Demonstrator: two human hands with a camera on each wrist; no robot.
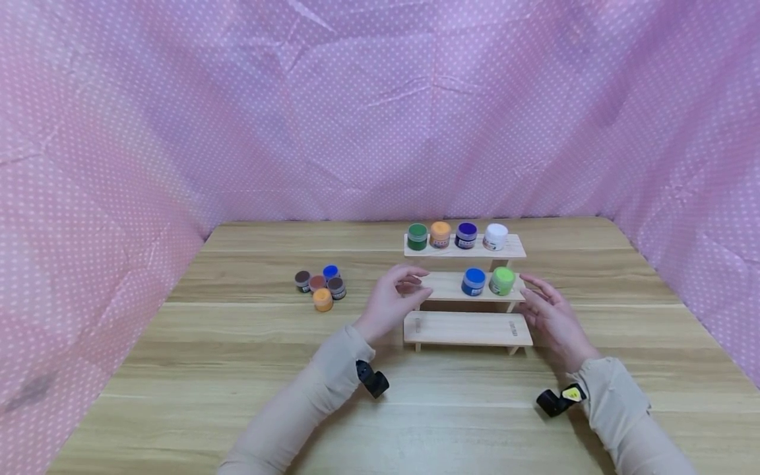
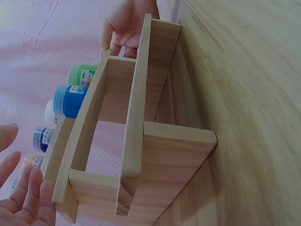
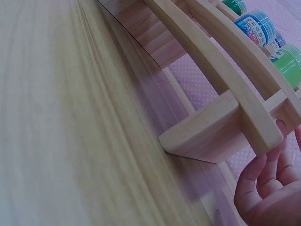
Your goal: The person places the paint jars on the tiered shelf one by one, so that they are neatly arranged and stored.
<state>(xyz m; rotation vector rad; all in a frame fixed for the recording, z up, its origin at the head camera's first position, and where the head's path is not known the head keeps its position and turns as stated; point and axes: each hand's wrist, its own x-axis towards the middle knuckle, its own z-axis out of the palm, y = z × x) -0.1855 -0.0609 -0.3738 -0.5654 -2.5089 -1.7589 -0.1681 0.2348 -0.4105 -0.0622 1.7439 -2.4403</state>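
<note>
Working on the wooden tabletop (image 1: 178, 369), treat the three-tier wooden rack (image 1: 469, 326) as the thing to settle first: standing upright, right of centre in the head view, and apparently being steadied or straightened between two hands. Slide gently along the wood rather than lifting, to avoid tilting the loaded top tier (image 1: 513, 250). Apply equal, light pressure at both ends of the middle tier (image 1: 442, 287).

Note the left hand (image 1: 390, 301) just beside that tier's left end, with fingers relaxed, slightly bent and grasping nothing. Note the right hand (image 1: 555, 323) at the opposite end, with fingers loosely bent about the board's edge and holding no jar; cannot tell how firmly, if at all, pressing there.

Mind the blue paint jar (image 1: 473, 282) and light-green paint jar (image 1: 502, 282), side by side on the middle tier's right half, the latter close to the right fingers. Withdraw outward, not upward, to avoid knocking it.

Avoid jolting the upper row: green jar (image 1: 417, 237), orange jar (image 1: 440, 235), dark-blue jar (image 1: 466, 236), white jar (image 1: 495, 238).

For any further placing, probably best draw from the five loose jars (image 1: 323, 301) clustered at left, one at a time, gripped round the body and lowered upright.
</note>
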